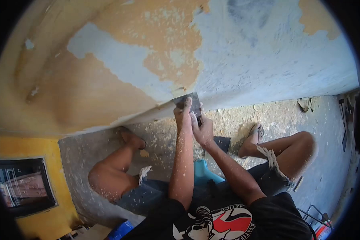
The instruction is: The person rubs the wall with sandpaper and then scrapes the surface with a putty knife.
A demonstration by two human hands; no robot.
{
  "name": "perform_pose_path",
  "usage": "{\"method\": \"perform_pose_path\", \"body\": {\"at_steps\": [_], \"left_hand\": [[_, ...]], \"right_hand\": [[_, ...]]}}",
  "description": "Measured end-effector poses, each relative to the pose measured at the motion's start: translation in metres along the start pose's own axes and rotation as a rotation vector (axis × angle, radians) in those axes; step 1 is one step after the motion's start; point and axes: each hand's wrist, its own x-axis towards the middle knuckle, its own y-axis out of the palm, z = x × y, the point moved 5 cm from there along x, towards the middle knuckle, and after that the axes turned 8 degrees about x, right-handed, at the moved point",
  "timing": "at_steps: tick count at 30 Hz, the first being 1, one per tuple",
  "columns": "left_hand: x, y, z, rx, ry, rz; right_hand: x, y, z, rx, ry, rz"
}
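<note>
Both my hands grip a dark flat scraper (195, 103), its wide edge against the lower part of a wall (248, 60). My left hand (183, 116) has its thumb pressed along the blade. Close beside it on the right, my right hand (204, 130) is closed around the scraper's lower part. The wall shows orange-tan paint on the left and bare whitish-grey surface on the right, with a ragged border above the blade. Small pale flakes cover my forearms.
Paint chips litter the floor (164, 132) along the wall's foot. A dark square piece (222, 144) lies between my feet, near a light-blue plastic object (204, 173) beneath me. Larger peeled pieces (305, 105) lie at right. A dark-framed opening (50, 184) is in the yellow wall at left.
</note>
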Motion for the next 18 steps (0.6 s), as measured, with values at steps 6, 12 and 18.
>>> {"method": "perform_pose_path", "body": {"at_steps": [6, 12, 18], "left_hand": [[-0.002, -0.003, 0.014, -0.053, 0.004, -0.025], [-0.004, -0.004, 0.013, -0.043, -0.054, -0.041], [0.001, -0.002, -0.024, -0.101, -0.051, -0.045]], "right_hand": [[-0.001, -0.008, 0.006, -0.074, 0.031, 0.038], [-0.002, -0.009, 0.009, -0.102, 0.111, 0.07], [0.016, -0.007, 0.048, -0.158, -0.114, 0.1]]}}
